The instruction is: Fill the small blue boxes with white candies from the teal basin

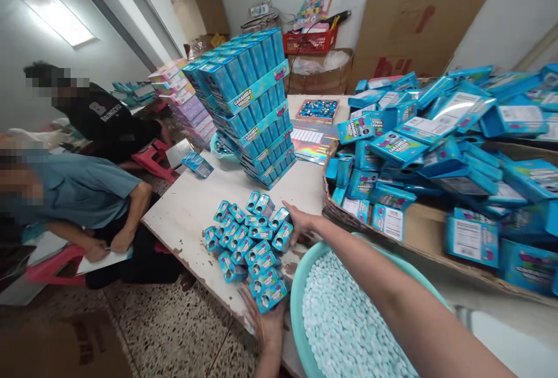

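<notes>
Small blue candy boxes (239,235) stand in a loose cluster on the white table, their tops showing round dark openings. At the cluster's near end, my left hand (265,318) is spread, its fingers and palm against the nearest boxes. My right hand (300,222) reaches in from the right, fingers stretched out and touching the boxes on that side; some of its fingers are partly hidden. Just right of my left hand is a turquoise basin (299,285) filled with pale blue and white candies (344,314), with my right forearm passing over it.
Behind the cluster rises a tall stack of blue display boxes (257,110). A cardboard carton (418,250) heaped with blue boxes (436,128) stands right. Further back are a tray of small blue pieces (317,109) and a red crate (309,40). Two people (82,192) sit left.
</notes>
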The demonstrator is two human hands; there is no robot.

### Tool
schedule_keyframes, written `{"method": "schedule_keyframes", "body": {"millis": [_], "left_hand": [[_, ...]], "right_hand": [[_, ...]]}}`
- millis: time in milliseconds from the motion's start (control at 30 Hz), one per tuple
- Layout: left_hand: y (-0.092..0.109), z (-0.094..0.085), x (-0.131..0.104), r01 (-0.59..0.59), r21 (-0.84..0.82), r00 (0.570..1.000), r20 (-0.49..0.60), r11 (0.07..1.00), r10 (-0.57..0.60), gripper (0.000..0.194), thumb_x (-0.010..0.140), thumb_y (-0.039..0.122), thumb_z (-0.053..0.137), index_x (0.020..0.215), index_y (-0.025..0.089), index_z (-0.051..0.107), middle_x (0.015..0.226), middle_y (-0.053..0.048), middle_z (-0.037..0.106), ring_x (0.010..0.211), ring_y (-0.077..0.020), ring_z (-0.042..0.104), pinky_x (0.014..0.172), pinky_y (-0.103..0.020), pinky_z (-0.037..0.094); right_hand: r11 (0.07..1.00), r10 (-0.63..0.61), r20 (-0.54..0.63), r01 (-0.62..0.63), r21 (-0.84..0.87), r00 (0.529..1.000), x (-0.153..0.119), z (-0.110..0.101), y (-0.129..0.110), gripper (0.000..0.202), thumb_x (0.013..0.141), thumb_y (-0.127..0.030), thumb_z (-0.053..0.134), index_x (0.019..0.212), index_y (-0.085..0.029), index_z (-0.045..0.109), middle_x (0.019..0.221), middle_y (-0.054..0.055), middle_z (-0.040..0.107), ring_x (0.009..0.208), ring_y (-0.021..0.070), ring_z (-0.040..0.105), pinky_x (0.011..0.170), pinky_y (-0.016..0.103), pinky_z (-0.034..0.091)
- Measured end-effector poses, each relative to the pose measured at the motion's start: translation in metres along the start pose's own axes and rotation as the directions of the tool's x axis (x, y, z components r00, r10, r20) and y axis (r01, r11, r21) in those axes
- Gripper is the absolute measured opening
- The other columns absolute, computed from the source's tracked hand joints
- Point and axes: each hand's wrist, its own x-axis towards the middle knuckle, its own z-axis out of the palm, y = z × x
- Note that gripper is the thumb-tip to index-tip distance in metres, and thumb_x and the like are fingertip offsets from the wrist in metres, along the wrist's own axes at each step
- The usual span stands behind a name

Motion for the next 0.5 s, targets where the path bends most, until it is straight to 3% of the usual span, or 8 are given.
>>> {"method": "schedule_keyframes", "body": {"millis": [100, 167, 333, 500], "left_hand": [[0.004, 0.010, 0.008, -0.009, 0.061, 0.999, -0.033, 0.998, 0.012, 0.112, 0.068, 0.048, 0.064, 0.144, 0.022, -0.015, 0.151, -0.020, 0.016, 0.138, -0.0363, 0.017, 0.108, -0.058, 0.025], [0.000, 0.009, 0.016, -0.029, 0.091, 0.996, -0.086, 0.995, 0.036, 0.123, 0.064, 0.046, 0.069, 0.142, 0.020, -0.022, 0.152, -0.023, 0.006, 0.139, -0.0375, 0.011, 0.110, -0.060, 0.019], [-0.020, -0.001, 0.047, -0.029, 0.078, 0.986, -0.161, 0.997, 0.042, 0.125, 0.059, 0.044, 0.074, 0.144, 0.023, -0.015, 0.151, -0.019, 0.019, 0.139, -0.0340, 0.014, 0.110, -0.053, 0.027], [-0.041, -0.012, 0.095, -0.143, -0.055, 0.977, -0.167, 0.988, 0.132, 0.115, 0.061, 0.045, 0.070, 0.145, 0.017, -0.004, 0.151, -0.020, 0.016, 0.140, -0.0314, 0.012, 0.112, -0.046, 0.028]], "right_hand": [[0.995, -0.092, 0.076, 0.089, 0.039, 0.993, 0.019, 0.006, 0.009, 0.152, 0.015, -0.020, 0.087, 0.147, -0.017, 0.011, 0.151, 0.021, 0.017, 0.137, 0.0337, 0.022, 0.110, 0.044, 0.023], [0.982, -0.174, 0.089, 0.167, 0.085, 0.981, 0.032, 0.008, 0.012, 0.151, 0.016, -0.024, 0.088, 0.147, -0.018, 0.012, 0.151, 0.018, 0.019, 0.137, 0.0328, 0.023, 0.110, 0.044, 0.021], [0.946, -0.282, 0.062, 0.267, 0.186, 0.957, 0.066, 0.020, 0.008, 0.147, 0.017, -0.026, 0.088, 0.146, -0.021, 0.017, 0.148, 0.014, 0.030, 0.133, 0.0337, 0.031, 0.109, 0.046, 0.024], [0.946, -0.314, 0.151, 0.296, 0.130, 0.937, 0.101, 0.038, -0.010, 0.157, 0.017, -0.030, 0.089, 0.147, -0.014, 0.002, 0.152, 0.022, 0.014, 0.138, 0.0340, 0.017, 0.111, 0.043, 0.015]]}}
